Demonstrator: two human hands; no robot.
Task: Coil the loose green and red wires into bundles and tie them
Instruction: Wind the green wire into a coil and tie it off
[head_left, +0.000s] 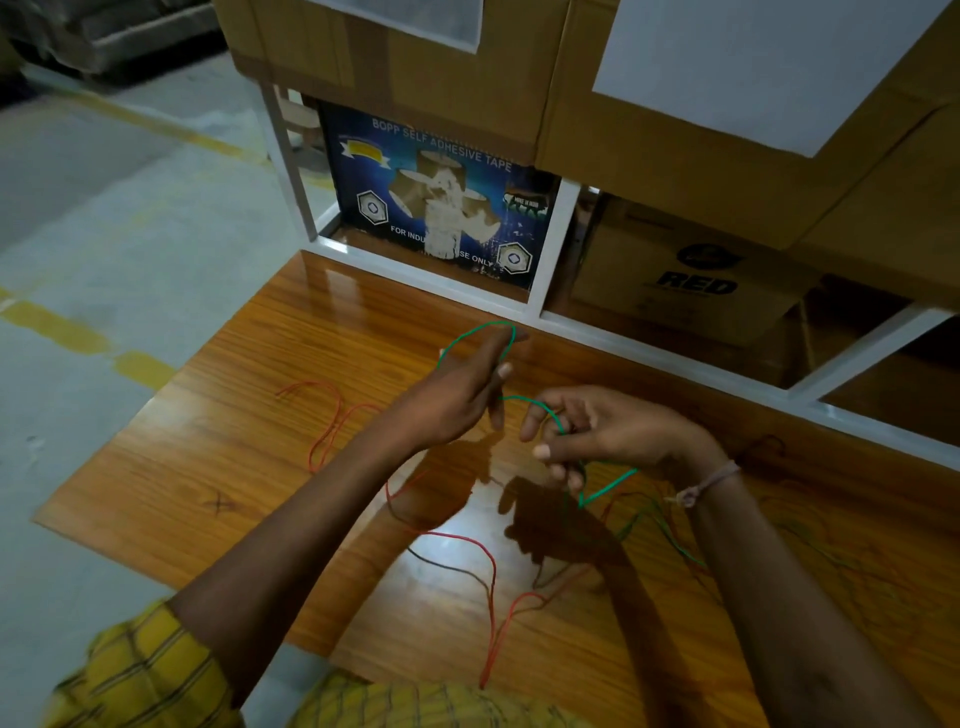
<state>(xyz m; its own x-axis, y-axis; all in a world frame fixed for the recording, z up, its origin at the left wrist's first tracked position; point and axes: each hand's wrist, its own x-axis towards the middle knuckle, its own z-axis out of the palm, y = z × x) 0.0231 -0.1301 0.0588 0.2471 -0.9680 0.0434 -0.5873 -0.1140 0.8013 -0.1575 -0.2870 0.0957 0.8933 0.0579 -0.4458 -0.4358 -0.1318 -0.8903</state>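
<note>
Head view looks down on a glossy wooden counter set against shelving stacked with boxes. Judging by how things lie, the green wire is being coiled and the red one has not been started. Red wire sprawls loose over the counter, one loop toward the left edge and a longer run curling down to the near edge between the forearms. Green wire is lifted above the middle of the counter: one loop arcs over the left hand, whose fingers are stretched fairly straight with the wire draped round them, and the strand passes on to the right hand, whose curled fingers pinch it; its tail drops to the counter under the right wrist. Next, I judge, comes laying another turn onto the left hand while keeping the loops even, then tying.
</note>
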